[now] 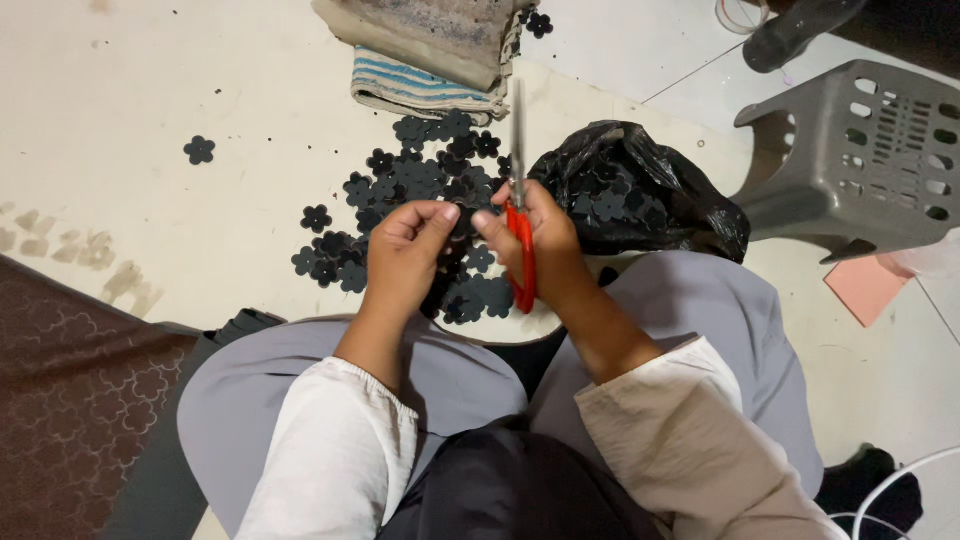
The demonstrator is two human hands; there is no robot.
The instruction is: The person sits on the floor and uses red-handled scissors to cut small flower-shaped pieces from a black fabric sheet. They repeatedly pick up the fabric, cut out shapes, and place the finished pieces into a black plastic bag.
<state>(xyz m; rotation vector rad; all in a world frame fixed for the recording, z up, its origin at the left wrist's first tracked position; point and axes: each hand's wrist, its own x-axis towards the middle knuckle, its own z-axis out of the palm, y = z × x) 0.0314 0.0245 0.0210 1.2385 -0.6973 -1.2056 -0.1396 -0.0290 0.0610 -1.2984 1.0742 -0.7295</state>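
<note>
My left hand [412, 248] and my right hand [536, 240] meet above a pile of dark flower-shaped cutouts [420, 190] on the pale floor. Between the fingertips of both hands sits a small dark flower piece [462, 222]. My right hand also grips red-handled scissors [519, 215], whose blades point away from me, up the frame. More flower pieces lie under and around my hands.
A black plastic bag [640, 190] with more cutouts lies right of the pile. Folded cloths [430, 50] sit at the top, a grey plastic stool [860, 150] at upper right, a pink sheet [866, 288] beside it. A dark patterned mat [70, 400] is at left.
</note>
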